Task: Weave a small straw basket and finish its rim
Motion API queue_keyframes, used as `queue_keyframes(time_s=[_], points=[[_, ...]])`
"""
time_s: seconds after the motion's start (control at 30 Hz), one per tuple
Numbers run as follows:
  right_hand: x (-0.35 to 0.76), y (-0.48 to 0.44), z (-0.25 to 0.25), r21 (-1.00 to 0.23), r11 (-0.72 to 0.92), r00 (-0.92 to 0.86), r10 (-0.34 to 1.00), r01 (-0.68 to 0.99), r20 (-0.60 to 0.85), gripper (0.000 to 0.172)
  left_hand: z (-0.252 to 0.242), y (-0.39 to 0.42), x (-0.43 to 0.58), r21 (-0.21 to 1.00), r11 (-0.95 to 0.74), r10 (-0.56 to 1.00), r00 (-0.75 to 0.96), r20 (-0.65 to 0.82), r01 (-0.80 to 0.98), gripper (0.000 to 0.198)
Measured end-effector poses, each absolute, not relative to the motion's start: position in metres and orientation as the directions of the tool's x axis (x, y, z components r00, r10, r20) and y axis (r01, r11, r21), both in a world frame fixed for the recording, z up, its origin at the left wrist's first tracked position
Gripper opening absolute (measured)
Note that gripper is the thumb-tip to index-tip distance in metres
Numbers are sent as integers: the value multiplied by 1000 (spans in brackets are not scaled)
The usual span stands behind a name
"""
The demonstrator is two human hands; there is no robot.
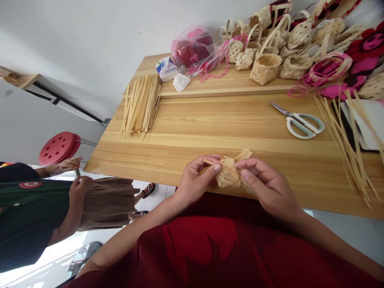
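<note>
Both hands hold a small woven palm-strip basket (228,176) just above the near edge of the wooden table (192,132). My left hand (195,180) pinches the basket's side and a loose strip (211,163) that sticks out to the left. My right hand (267,184) grips the other side, its fingers curved over the weave. Pale strip ends (243,154) stand up from the top of the basket. My fingers hide part of the weave.
A bundle of pale strips (139,104) lies left on the table, and loose strips (348,148) and scissors (303,122) lie right. Woven baskets (265,68) and a pink-red plastic bag (192,48) crowd a raised back shelf. A co-worker (33,212) stands at the left.
</note>
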State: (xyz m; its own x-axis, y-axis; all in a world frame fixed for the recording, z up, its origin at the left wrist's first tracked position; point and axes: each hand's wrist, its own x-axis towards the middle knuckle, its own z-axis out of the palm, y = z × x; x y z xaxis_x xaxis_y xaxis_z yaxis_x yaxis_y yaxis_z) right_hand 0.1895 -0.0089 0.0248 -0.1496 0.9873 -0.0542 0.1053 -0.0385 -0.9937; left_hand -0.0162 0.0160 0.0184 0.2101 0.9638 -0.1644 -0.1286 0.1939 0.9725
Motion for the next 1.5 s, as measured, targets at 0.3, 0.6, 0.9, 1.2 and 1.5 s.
queue_keyframes(time_s=[0.3,0.6,0.9,1.2,1.5], points=[[187,-7,25,-995,-81,-136,987,62,-89,10,11,16,-16,963,269,893,382,-238,-29,72],[195,3,29,-930,134,-78,990,343,114,15,20,16,-8,991,81,950,294,-109,106,75],[185,7,48,-892,160,-45,987,424,156,5,10,12,-13,992,-15,956,292,-23,127,71],[178,4,55,-989,97,84,991,115,107,14,11,9,-11,997,-39,961,275,17,74,70],[179,6,59,-935,137,84,981,327,173,16,14,8,-10,952,-195,969,196,150,238,52]])
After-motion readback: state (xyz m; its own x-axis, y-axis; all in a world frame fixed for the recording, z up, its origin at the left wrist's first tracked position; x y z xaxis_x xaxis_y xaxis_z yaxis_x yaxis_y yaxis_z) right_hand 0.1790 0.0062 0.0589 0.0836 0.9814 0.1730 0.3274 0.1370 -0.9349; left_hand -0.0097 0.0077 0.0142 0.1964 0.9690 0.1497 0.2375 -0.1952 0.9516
